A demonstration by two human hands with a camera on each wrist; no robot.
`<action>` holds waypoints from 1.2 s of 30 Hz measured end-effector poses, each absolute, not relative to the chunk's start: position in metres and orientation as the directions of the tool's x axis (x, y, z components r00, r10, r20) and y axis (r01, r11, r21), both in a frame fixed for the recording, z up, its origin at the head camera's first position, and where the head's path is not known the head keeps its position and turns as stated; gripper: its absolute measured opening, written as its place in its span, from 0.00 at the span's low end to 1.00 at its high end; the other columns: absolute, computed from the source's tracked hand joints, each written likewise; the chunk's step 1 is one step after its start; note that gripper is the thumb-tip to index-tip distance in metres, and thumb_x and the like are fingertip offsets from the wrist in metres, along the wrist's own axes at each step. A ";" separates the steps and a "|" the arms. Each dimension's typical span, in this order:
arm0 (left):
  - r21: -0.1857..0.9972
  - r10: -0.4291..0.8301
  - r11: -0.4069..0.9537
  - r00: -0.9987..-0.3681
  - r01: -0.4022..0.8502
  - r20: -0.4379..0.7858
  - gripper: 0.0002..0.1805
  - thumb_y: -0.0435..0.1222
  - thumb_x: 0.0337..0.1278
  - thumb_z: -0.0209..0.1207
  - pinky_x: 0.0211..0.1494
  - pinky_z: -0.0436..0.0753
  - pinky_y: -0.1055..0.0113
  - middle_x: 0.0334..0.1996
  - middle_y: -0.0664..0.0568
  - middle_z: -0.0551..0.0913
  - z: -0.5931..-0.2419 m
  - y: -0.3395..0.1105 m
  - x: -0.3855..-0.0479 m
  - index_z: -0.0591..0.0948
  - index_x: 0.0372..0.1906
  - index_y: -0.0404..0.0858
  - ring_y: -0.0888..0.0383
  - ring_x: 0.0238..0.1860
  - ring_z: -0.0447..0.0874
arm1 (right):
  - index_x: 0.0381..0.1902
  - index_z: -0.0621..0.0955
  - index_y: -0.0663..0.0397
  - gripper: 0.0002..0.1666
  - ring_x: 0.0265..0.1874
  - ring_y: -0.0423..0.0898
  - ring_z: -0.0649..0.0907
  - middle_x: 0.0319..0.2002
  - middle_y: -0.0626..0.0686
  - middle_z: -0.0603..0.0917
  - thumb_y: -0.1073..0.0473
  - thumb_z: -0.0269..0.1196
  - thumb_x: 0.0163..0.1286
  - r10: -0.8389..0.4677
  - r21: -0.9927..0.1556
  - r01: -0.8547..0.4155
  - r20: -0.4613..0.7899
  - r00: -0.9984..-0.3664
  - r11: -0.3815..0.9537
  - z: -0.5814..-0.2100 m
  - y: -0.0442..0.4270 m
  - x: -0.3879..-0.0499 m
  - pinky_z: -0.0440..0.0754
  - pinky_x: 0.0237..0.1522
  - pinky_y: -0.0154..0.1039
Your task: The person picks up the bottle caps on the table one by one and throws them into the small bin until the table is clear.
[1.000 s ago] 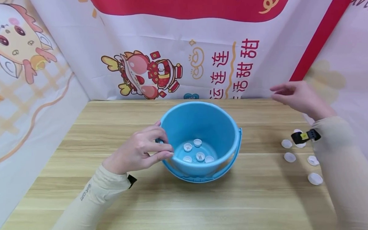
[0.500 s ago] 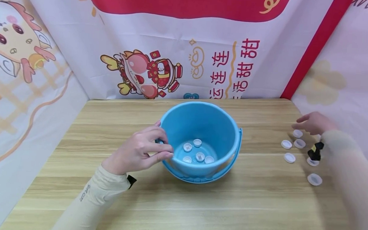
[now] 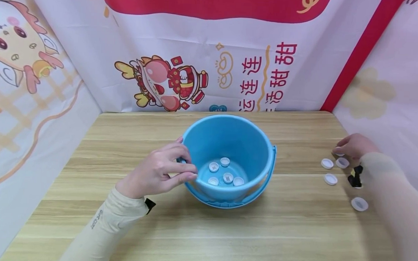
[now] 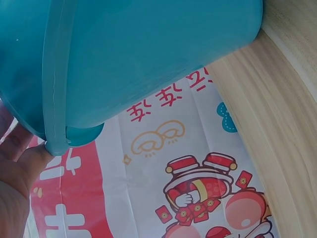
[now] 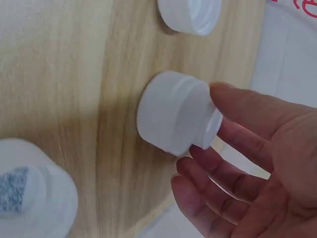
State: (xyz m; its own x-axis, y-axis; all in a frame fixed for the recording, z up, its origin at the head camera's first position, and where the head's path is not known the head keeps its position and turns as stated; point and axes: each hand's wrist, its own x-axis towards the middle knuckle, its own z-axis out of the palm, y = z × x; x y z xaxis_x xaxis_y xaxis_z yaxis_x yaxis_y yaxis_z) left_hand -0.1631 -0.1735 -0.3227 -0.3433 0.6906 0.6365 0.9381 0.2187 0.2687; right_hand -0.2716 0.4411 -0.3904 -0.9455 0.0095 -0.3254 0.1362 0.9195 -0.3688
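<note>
On the desk, a blue bucket stands upright near the middle.
The left hand curls over its left rim, probably steadying it; at the right, the right hand, narrowed to a pinch, holds a small white cap by its edge.

- head view: bright, even, mostly sharp, no harsh glare
- soft shadow on the table, on the near side of the right hand's grip
- left wrist view: way dimmer, kinda murky, bucket above the left hand's grip has a dull sheen
- right wrist view: hazy, gripped cap soft-edged, broad dim shadow left of the grip
</note>
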 end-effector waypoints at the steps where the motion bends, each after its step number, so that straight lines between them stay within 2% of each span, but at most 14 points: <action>1: 0.266 0.690 0.216 -0.339 0.940 0.639 0.16 0.49 0.66 0.61 0.67 0.67 0.41 0.35 0.54 0.82 -0.323 -0.173 -0.163 0.89 0.36 0.42 0.59 0.42 0.79 | 0.53 0.79 0.72 0.38 0.39 0.61 0.77 0.44 0.71 0.80 0.43 0.70 0.61 0.009 -0.366 0.132 -0.319 -0.948 0.921 -0.391 0.440 -0.272 0.79 0.33 0.46; 8: 0.239 0.685 0.195 -0.307 0.951 0.661 0.15 0.48 0.67 0.60 0.65 0.69 0.40 0.35 0.55 0.82 -0.321 -0.173 -0.162 0.89 0.36 0.41 0.59 0.41 0.79 | 0.51 0.79 0.74 0.40 0.43 0.65 0.76 0.45 0.72 0.80 0.43 0.72 0.57 0.026 -0.360 0.143 -0.310 -0.950 0.922 -0.394 0.440 -0.272 0.77 0.43 0.57; 13: 0.242 0.682 0.193 -0.307 0.951 0.663 0.16 0.48 0.67 0.60 0.65 0.69 0.40 0.35 0.55 0.81 -0.321 -0.173 -0.162 0.89 0.37 0.41 0.59 0.41 0.79 | 0.51 0.77 0.77 0.44 0.42 0.65 0.75 0.43 0.71 0.80 0.40 0.73 0.56 0.053 -0.353 0.179 -0.339 -0.939 0.918 -0.393 0.443 -0.269 0.77 0.42 0.56; 17: 0.245 0.686 0.197 -0.312 0.949 0.657 0.16 0.48 0.67 0.60 0.66 0.69 0.40 0.35 0.55 0.82 -0.322 -0.173 -0.162 0.90 0.37 0.41 0.59 0.41 0.78 | 0.50 0.79 0.75 0.42 0.41 0.63 0.76 0.40 0.67 0.81 0.40 0.72 0.57 0.056 -0.354 0.183 -0.340 -0.939 0.917 -0.394 0.445 -0.267 0.77 0.40 0.53; 20: 0.252 0.688 0.199 -0.318 0.947 0.652 0.15 0.48 0.66 0.61 0.66 0.69 0.40 0.35 0.55 0.82 -0.322 -0.173 -0.163 0.90 0.37 0.41 0.59 0.41 0.78 | 0.48 0.80 0.74 0.40 0.42 0.63 0.77 0.40 0.67 0.82 0.41 0.71 0.58 0.050 -0.358 0.161 -0.301 -0.952 0.920 -0.392 0.443 -0.264 0.78 0.41 0.55; 25: 0.252 0.693 0.202 -0.320 0.946 0.646 0.16 0.48 0.66 0.61 0.66 0.68 0.40 0.36 0.55 0.81 -0.322 -0.174 -0.163 0.90 0.37 0.41 0.59 0.42 0.78 | 0.53 0.77 0.76 0.40 0.41 0.62 0.79 0.41 0.68 0.82 0.43 0.69 0.61 0.041 -0.396 0.141 -0.250 -0.967 0.907 -0.380 0.430 -0.263 0.78 0.42 0.57; 30: 0.249 0.695 0.208 -0.323 0.946 0.643 0.15 0.48 0.66 0.61 0.67 0.68 0.40 0.35 0.54 0.81 -0.322 -0.173 -0.163 0.89 0.36 0.41 0.58 0.42 0.78 | 0.57 0.75 0.73 0.42 0.36 0.55 0.84 0.36 0.63 0.86 0.39 0.66 0.64 0.014 -0.417 0.102 -0.210 -0.978 0.903 -0.356 0.408 -0.264 0.77 0.41 0.53; 36: 0.266 0.694 0.220 -0.342 0.938 0.633 0.15 0.49 0.66 0.61 0.68 0.67 0.41 0.36 0.55 0.82 -0.322 -0.174 -0.163 0.89 0.36 0.42 0.59 0.43 0.78 | 0.64 0.73 0.65 0.50 0.40 0.53 0.87 0.46 0.63 0.86 0.29 0.64 0.61 -0.016 -0.545 0.068 -0.148 -0.989 0.836 -0.331 0.375 -0.259 0.78 0.48 0.53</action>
